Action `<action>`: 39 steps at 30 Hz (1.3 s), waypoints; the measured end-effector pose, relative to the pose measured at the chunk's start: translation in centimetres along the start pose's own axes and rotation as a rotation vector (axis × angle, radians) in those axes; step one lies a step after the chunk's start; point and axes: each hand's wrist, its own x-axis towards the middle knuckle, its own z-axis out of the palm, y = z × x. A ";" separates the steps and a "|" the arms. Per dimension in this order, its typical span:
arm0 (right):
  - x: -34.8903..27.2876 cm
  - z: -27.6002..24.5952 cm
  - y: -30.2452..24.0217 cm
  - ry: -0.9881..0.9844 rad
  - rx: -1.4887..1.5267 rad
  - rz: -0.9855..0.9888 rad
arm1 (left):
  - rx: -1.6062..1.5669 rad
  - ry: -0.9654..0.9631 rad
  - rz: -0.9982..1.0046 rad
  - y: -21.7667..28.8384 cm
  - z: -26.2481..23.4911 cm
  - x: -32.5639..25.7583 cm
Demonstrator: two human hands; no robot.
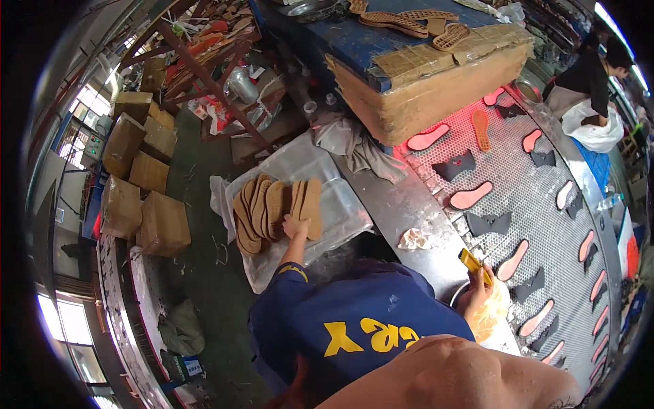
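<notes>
Brown in colour: observed soles (pixel 274 208) overlapping on clear plastic sheeting (pixel 340 198). Noted left hand (pixel 296 226) touching near ends of soles; cannot tell how far open or whether gripping. Noted right hand (pixel 477 294) closed around yellow brush (pixel 471 261).

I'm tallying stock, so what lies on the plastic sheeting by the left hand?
Brown soles, overlapping, in two groups; the left hand touches the right-hand one. Lower soles are partly covered, so I can't count them, and the plastic directly beneath is hidden.
</notes>
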 end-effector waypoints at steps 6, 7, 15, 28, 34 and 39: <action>-0.3 -1.2 0.1 0.010 -0.025 0.025 | 0.029 0.039 0.025 2.8 1.1 -1.8; -0.3 -1.2 0.0 0.018 -0.032 0.038 | 0.016 0.021 0.072 2.4 1.0 -1.5; 0.3 -1.3 -0.2 -0.011 -0.035 0.089 | -0.002 0.085 0.398 4.7 3.0 -6.0; 2.3 -2.7 3.2 0.141 -0.136 0.190 | 0.393 -0.075 0.552 8.5 2.4 -8.5; 3.3 -2.9 3.8 0.257 -0.054 0.303 | 0.506 -0.102 0.595 10.0 3.8 -9.5; 3.9 -2.6 2.7 0.275 -0.046 0.269 | 0.545 -0.098 0.622 11.1 4.6 -9.3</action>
